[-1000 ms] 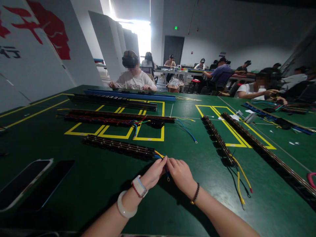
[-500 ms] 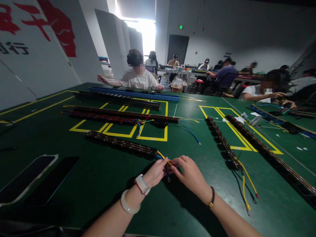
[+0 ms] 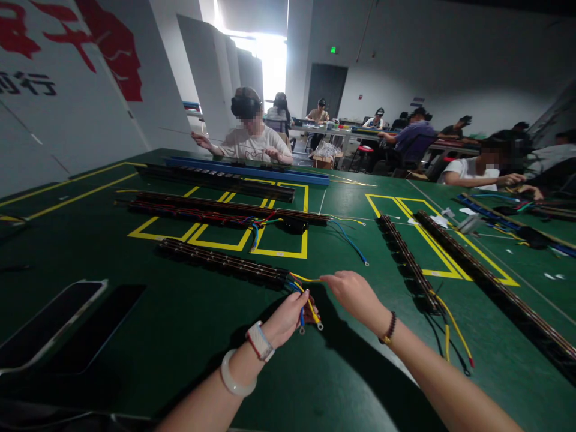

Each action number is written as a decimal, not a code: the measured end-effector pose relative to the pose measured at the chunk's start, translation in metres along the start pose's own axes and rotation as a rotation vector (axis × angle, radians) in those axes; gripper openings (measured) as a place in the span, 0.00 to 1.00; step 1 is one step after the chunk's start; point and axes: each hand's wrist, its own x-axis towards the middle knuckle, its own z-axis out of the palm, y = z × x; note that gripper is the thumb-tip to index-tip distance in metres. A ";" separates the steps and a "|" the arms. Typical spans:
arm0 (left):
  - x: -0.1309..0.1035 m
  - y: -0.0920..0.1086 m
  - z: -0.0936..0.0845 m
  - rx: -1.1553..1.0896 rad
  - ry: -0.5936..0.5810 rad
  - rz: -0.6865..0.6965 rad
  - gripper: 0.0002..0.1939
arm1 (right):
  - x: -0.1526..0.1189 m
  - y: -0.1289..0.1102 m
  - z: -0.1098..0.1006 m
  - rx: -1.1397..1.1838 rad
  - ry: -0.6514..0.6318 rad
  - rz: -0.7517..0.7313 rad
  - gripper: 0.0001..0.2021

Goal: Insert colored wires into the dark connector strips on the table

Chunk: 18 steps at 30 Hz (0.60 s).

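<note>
Currently, the left hand is gripping a small bunch of wires, its thumb pressing on top and its fingers curling beneath. Reading the clock from that hand, a yellow wire with a ring end and a blue wire are hanging out around four o'clock, each finishing in a bare metal ring. The right hand, lying between two and three o'clock, is closing its fingertips on the tip of a second yellow wire, which is running out almost level. These wires are emerging from the near end of a dark slotted rail, which is resting on the green table and stretching away toward ten o'clock.

A woven watch band and a pale bangle are circling the left wrist; a dark beaded bracelet is circling the right.

At nine o'clock a white-rimmed slab is lying just beside a black slab. Near eleven, longer rails with red and blue wiring are crossing the yellow tape outlines. Around two, a shorter wired rail is trailing yellow and black leads. Just short of twelve, a seated person is holding a thin rod behind a blue rail.
</note>
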 end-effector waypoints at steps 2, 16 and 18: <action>-0.003 0.004 0.000 0.037 0.021 -0.024 0.08 | 0.012 0.010 0.004 -0.094 0.014 -0.047 0.15; -0.001 0.006 -0.008 0.087 -0.096 -0.082 0.12 | 0.028 0.019 0.040 -0.173 0.030 -0.129 0.15; 0.001 0.004 -0.009 0.063 -0.098 -0.072 0.12 | 0.016 0.019 0.038 -0.106 0.090 -0.106 0.15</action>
